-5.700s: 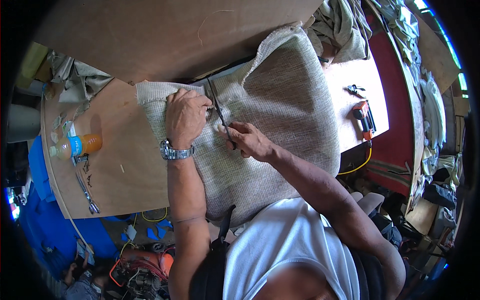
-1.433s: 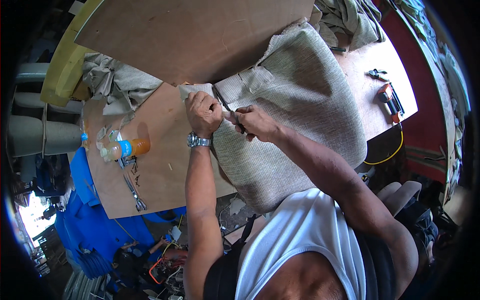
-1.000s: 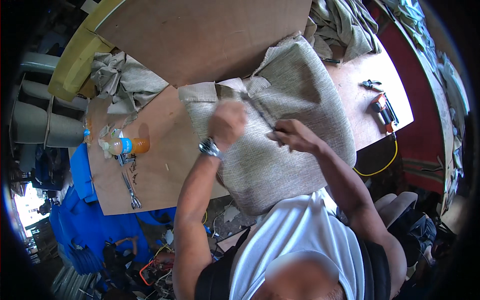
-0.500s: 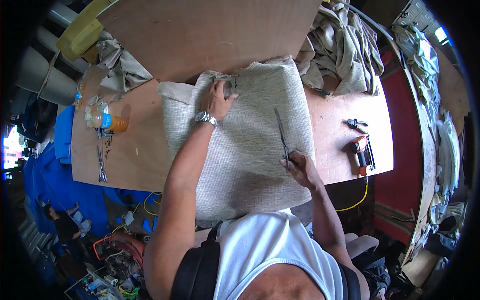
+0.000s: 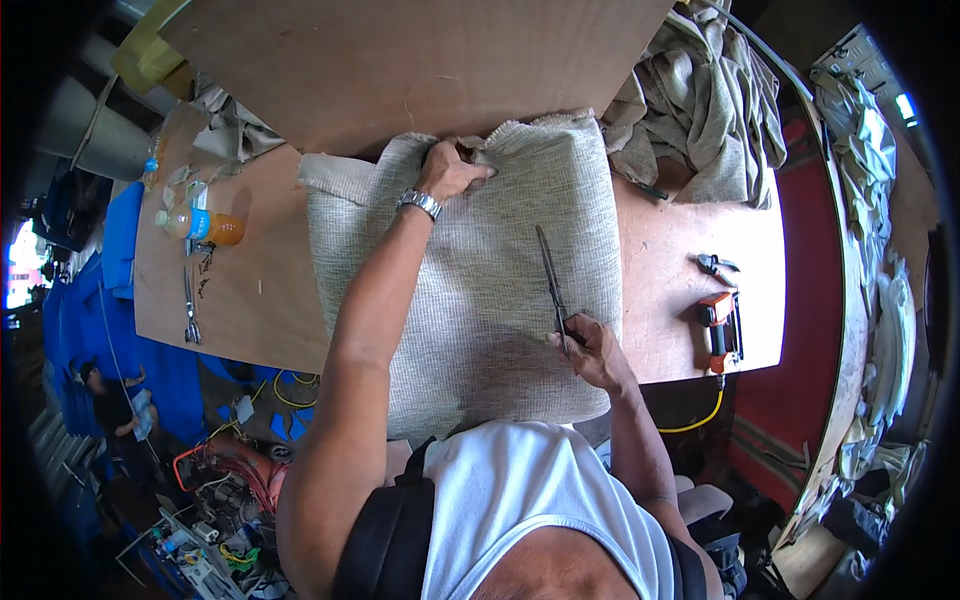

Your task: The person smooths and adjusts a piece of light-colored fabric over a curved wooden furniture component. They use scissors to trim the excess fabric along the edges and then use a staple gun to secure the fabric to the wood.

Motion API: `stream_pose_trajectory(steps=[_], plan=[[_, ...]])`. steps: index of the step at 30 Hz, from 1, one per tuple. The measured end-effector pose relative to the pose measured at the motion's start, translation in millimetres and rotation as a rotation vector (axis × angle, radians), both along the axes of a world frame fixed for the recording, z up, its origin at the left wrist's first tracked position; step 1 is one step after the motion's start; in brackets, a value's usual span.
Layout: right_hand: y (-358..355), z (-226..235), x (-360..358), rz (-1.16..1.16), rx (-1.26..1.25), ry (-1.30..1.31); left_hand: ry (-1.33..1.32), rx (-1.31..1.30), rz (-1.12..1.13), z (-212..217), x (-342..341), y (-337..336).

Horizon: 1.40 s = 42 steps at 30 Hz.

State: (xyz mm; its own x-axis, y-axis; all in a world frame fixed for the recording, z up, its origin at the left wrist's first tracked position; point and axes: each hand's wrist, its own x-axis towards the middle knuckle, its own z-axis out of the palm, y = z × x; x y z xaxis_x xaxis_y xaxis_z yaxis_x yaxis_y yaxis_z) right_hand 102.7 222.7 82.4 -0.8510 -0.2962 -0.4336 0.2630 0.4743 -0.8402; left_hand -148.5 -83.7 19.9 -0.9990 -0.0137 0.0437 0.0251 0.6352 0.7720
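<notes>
Beige-grey woven fabric (image 5: 500,290) covers a wide padded piece in front of me, with a ragged far edge and a folded flap on the left. At that far edge, my left hand (image 5: 452,172) is closed on the fabric, its fingers partly hidden behind the fold and its thumb pointing right. A watch circles that wrist. My right hand (image 5: 595,352) grips the handles of long dark scissors (image 5: 548,268) near the fabric's right side. Their blades look closed and point away from me, over the fabric.
A wooden table (image 5: 270,310) bears an orange drink bottle (image 5: 210,226) and second scissors (image 5: 190,308) at left. Pliers (image 5: 714,266) and an orange-black nail gun (image 5: 718,330) with a yellow hose lie right. A large board (image 5: 420,70) and crumpled fabric (image 5: 700,110) are beyond. Someone (image 5: 115,410) is far left.
My left hand has shifted slightly farther away toward the ragged edge, its fingers now deeper in the fold. The right hand and scissors have moved a little nearer to me. The view has shifted slightly.
</notes>
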Motion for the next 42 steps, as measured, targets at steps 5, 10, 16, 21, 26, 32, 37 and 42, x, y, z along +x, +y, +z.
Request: stream_pose_trajectory(steps=[5, 10, 16, 21, 26, 32, 37, 42], plan=[[0, 5, 0, -0.002, 0.013, 0.02, 0.013, 0.316, -0.232, 74, 56, 11], [7, 35, -1, -0.147, -0.259, -0.121, 0.096, -0.333, -0.116, 9, 40, 5], [12, 7, -2, -0.272, -0.383, -0.057, -0.093, -0.033, -0.136, 112, 21, 46], [12, 0, 0, -0.249, -0.419, -0.054, -0.209, -0.168, -0.058, 82, -36, 91], [17, -21, 2, -0.3, -0.639, -0.032, 0.46, -0.13, -0.264, 96, -23, 129], [18, -28, -1, -0.408, -0.95, -0.077, 1.033, -0.495, -0.444, 87, 0, 106], [16, -26, -1, -0.389, -0.876, -0.079, 0.664, -0.107, 0.19, 43, 36, 31], [21, -11, -9, -0.24, -0.664, -0.089, 0.225, -0.175, -0.033, 38, 42, 23]])
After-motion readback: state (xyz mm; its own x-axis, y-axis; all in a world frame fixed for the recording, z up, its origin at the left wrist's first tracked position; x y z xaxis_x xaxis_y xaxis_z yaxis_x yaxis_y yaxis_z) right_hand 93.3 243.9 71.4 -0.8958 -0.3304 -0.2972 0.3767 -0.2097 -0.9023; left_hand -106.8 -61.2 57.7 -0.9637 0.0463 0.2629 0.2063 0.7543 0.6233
